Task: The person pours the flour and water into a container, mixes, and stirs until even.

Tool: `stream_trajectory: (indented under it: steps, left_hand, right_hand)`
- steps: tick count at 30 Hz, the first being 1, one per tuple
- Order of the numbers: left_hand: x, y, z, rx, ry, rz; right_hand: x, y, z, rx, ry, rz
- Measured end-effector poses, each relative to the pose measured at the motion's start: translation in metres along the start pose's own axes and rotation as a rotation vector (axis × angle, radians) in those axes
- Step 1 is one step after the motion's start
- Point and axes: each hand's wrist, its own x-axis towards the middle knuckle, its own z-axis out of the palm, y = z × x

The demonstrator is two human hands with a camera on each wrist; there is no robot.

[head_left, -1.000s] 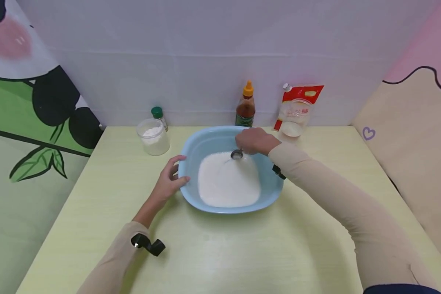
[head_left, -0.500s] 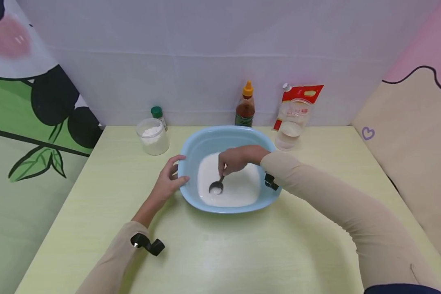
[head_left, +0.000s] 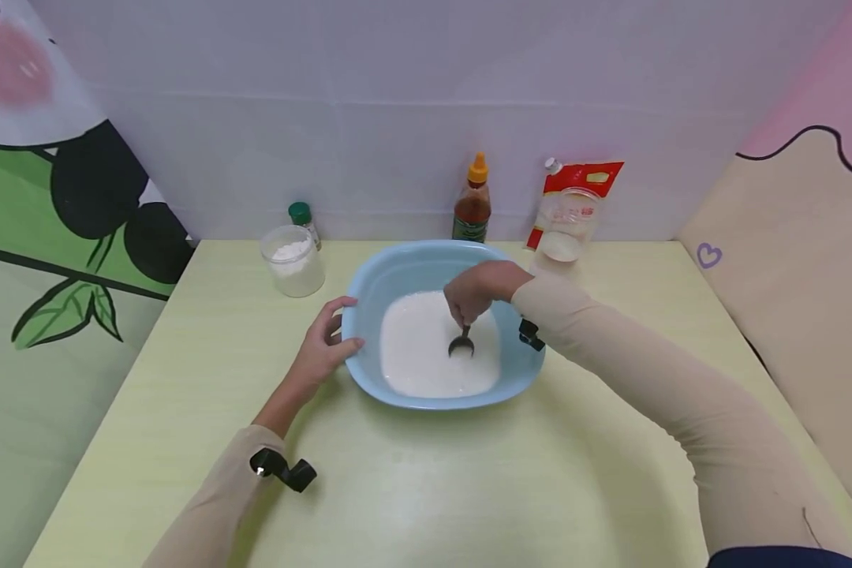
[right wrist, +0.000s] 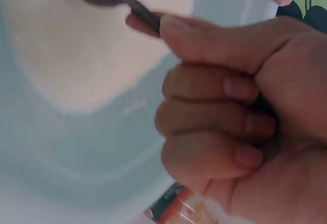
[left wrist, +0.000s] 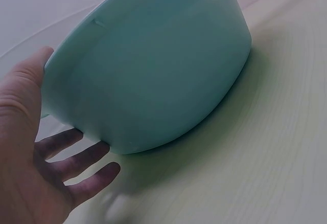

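Note:
In the head view a light blue basin [head_left: 369, 284] stands on the table, holding a white milky liquid [head_left: 415, 347]. At its left end my left hand [head_left: 321, 347] grips the basin, thumb and index finger at the rim. The left wrist view shows the other fingers [left wrist: 82, 160] spread under the rim, close to the outer wall. Over the liquid, my right hand [head_left: 474, 293] holds a dark spoon [head_left: 461, 344] by its handle, bowl downward at the white surface. Seen from the right wrist, the thumb and index finger pinch the handle while the other fingers curl into the palm.
Left of the basin are a clear jar [head_left: 294, 272] of white powder and a small green-capped bottle [head_left: 300, 214]. Behind it stands a sauce bottle [head_left: 472, 209] with an orange cap. A red and white pouch [head_left: 596, 177] and a clear cup [head_left: 564, 237] are at back right.
My right hand and the spoon have swept through the liquid, from the basin's far right side to the front left, then back toward the middle right. My left hand has stayed at the rim.

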Motion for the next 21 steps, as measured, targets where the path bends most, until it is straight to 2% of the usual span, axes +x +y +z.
stream_trajectory:
  steps: [2, 3, 5, 7, 9, 12, 14, 16, 18, 21]
  left_hand:
    - [0.0, 0.001, -0.001, -0.002, -0.001, -0.003]
    - [0.0, 0.001, -0.001, -0.004, -0.002, -0.005]
    - [0.0, 0.002, -0.001, -0.004, -0.006, -0.002]
    - [0.0, 0.001, 0.0, -0.007, -0.007, -0.004]
    - [0.001, 0.001, 0.0, -0.009, -0.006, -0.004]
    - [0.001, 0.0, 0.001, -0.008, -0.003, -0.009]
    - [0.001, 0.0, 0.0, -0.007, -0.005, -0.009]
    - [0.001, 0.0, 0.0, -0.006, -0.009, -0.008]
    - [0.0, 0.0, -0.001, -0.006, -0.009, -0.007]
    - [0.0, 0.0, -0.001, -0.008, -0.007, -0.007]
  right_hand:
    - [0.002, -0.005, 0.003, 0.088, -0.033, -0.057]
    - [0.004, -0.008, 0.004, 0.144, -0.022, -0.089]
    - [0.009, -0.012, 0.007, 0.177, 0.021, -0.164]
    - [0.014, -0.014, 0.008, 0.153, 0.103, -0.219]
    - [0.016, -0.012, 0.007, 0.111, 0.185, -0.206]
    - [0.013, -0.005, 0.006, 0.072, 0.247, -0.097]
    - [0.008, -0.001, 0.005, 0.051, 0.241, -0.027]
    - [0.004, 0.002, 0.005, 0.032, 0.197, 0.001]
    - [0.001, 0.002, 0.004, 0.027, 0.14, -0.019]
    - [0.004, -0.004, 0.005, 0.048, 0.095, -0.099]
